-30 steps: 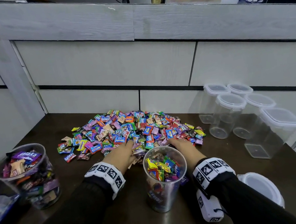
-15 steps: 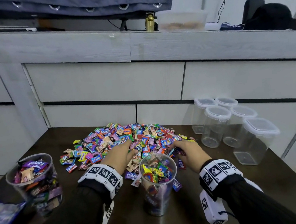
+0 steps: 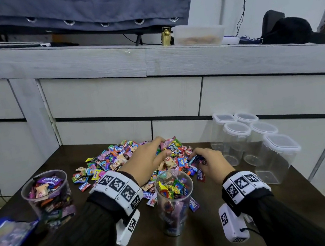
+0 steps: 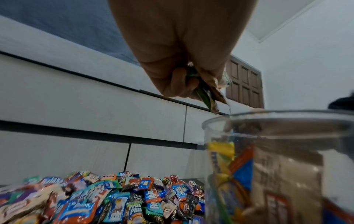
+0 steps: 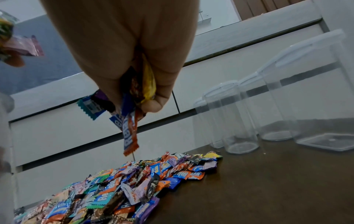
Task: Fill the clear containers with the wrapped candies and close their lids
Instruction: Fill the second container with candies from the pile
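Clear plastic round container (image 3: 175, 201), near centre and open-topped for loading, stood between us; our left hand (image 3: 145, 164) and right hand (image 3: 211, 163) each clenched bright wrapped candies (image 3: 120, 158) above the pile to drop in

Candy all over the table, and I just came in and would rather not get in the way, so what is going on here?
A person is filling clear containers from the pile of wrapped candies. Both hands are lifted above the pile: the left hand grips a few candies, and the right hand grips a bunch too. The open container between the wrists is already nearly full. Another filled container stands lidless to the left, and five lidded empty containers wait on the right.
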Demonstrator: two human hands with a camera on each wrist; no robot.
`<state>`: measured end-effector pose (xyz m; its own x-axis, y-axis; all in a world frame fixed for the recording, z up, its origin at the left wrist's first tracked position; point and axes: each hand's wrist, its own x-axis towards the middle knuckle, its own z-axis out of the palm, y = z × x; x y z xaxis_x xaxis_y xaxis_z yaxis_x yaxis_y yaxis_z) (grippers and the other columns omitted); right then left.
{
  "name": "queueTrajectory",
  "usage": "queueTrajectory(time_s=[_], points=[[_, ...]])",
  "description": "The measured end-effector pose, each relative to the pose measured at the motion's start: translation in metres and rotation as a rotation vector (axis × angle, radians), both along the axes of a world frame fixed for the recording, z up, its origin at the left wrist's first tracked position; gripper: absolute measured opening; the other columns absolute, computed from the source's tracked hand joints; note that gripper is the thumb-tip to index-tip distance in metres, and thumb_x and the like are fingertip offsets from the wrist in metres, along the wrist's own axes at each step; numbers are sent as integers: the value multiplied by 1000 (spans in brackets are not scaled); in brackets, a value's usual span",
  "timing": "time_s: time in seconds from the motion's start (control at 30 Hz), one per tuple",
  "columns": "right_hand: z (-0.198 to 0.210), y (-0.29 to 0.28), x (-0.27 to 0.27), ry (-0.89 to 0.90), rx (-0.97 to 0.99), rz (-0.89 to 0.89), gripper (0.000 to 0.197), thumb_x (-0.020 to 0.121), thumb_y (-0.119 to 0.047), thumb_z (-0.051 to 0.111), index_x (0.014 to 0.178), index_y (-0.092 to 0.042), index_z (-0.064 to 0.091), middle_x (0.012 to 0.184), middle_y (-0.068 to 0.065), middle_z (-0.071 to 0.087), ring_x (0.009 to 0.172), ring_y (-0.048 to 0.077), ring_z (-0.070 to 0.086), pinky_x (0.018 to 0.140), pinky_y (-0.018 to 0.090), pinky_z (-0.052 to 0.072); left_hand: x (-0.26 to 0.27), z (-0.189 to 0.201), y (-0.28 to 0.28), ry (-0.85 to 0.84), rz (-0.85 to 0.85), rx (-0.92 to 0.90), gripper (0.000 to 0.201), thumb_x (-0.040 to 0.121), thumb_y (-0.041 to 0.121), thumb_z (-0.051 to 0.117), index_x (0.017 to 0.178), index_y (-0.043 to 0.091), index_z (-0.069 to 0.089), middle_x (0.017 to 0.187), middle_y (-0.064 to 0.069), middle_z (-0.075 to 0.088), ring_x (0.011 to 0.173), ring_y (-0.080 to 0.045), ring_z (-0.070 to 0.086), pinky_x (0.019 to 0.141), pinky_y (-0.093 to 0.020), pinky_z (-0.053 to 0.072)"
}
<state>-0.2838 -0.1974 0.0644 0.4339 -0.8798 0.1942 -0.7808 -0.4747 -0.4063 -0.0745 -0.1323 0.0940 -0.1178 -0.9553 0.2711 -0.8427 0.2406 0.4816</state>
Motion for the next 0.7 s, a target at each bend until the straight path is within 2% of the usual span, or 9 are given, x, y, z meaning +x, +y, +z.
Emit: queueTrajectory(time_s=[0.13,0.27,0.37,0.5,0.7], points=[[3,1,-3,-31,-4,13,26,86,-6,61,108,-20,64,108,7,65,103,23,59,91,35,46,-6,0,8,-162,-116,66,40,100,41,45,133,18,44,114,-3,60,104,-20,57,74,-25,36],[2,2,-5,-52,0,22,26,85,-5,62,107,-19,64,107,8,65,102,24,60,91,36,47,-5,-7,12,-352,-204,109,39,100,44,42,129,18,44,122,-2,59,110,-19,56,84,-30,44],[2,1,-5,-43,4,25,27,85,-5,61,108,-19,63,109,7,65,103,23,59,93,36,46,-7,-8,12,-480,-253,119,38,100,44,43,128,18,45,118,-4,59,104,-21,57,80,-30,43],[2,0,-3,-54,-3,29,26,84,-4,62,107,-18,64,108,7,66,103,23,60,93,34,45,-9,-4,8,-580,-328,107,38,99,44,47,126,17,47,114,-6,59,101,-25,58,82,-39,48],[0,-2,-3,-59,7,33,26,84,-5,62,106,-20,65,110,7,66,105,23,60,94,34,45,-21,2,-4,-738,-425,257,50,89,46,62,131,20,51,115,-10,63,107,-27,57,79,-34,45]])
